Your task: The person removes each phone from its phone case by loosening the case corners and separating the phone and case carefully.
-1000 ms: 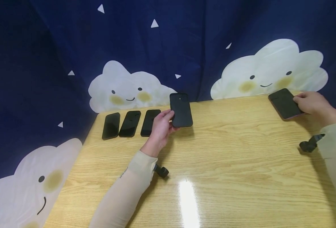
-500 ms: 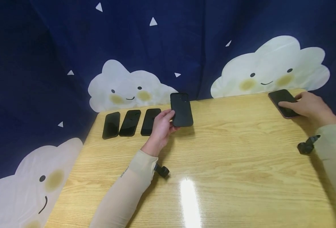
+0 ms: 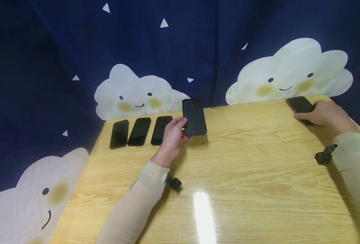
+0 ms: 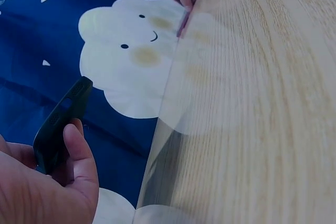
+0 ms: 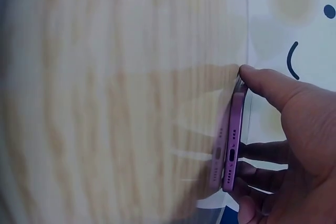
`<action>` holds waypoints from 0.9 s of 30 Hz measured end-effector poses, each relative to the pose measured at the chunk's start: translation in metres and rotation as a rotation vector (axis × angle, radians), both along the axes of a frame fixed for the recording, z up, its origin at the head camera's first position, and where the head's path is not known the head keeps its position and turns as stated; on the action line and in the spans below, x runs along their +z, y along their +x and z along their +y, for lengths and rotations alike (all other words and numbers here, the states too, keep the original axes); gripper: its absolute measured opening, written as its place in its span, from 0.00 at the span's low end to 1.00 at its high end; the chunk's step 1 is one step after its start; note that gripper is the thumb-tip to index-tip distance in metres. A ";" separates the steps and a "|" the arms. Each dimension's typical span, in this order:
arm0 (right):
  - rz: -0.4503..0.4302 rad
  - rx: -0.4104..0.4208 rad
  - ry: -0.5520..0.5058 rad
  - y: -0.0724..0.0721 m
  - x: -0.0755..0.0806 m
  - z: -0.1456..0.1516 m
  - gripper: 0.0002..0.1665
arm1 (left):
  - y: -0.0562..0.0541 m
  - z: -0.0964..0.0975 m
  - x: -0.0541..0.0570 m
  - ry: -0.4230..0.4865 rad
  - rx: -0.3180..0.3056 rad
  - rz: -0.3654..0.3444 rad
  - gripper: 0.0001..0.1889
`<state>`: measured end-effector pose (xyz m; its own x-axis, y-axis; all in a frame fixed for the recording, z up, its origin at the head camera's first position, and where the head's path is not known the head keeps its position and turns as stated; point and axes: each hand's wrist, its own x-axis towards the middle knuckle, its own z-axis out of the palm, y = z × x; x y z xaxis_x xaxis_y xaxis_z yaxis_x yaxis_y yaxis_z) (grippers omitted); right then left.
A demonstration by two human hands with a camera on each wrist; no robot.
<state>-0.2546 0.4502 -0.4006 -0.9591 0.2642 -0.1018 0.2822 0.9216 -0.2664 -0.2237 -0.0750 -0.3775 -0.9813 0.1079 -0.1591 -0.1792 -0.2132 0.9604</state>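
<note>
A navy curtain (image 3: 180,51) backs the table (image 3: 244,162) on my feed, where the left hand (image 3: 172,134) grips a black phone case (image 3: 195,119) raised near the far edge, the right hand (image 3: 329,114) pinches a purple-edged phone (image 3: 300,104) by the far right corner, and three dark phones (image 3: 139,132) lie near the far left corner.

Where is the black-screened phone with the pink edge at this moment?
In the head view, the phone is at right, held by the right hand near the far edge of the light wooden table, below a smiling white cloud.
</note>
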 end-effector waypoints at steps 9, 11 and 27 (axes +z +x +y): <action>-0.025 -0.027 0.000 0.003 0.007 -0.009 0.77 | -0.001 0.001 0.000 0.006 0.000 -0.011 0.21; 0.015 0.001 0.012 0.004 0.011 -0.013 0.74 | -0.002 0.001 0.000 0.005 0.001 -0.010 0.22; 0.106 0.173 -0.051 0.017 0.058 -0.102 0.66 | -0.005 0.002 -0.001 -0.007 -0.008 -0.011 0.19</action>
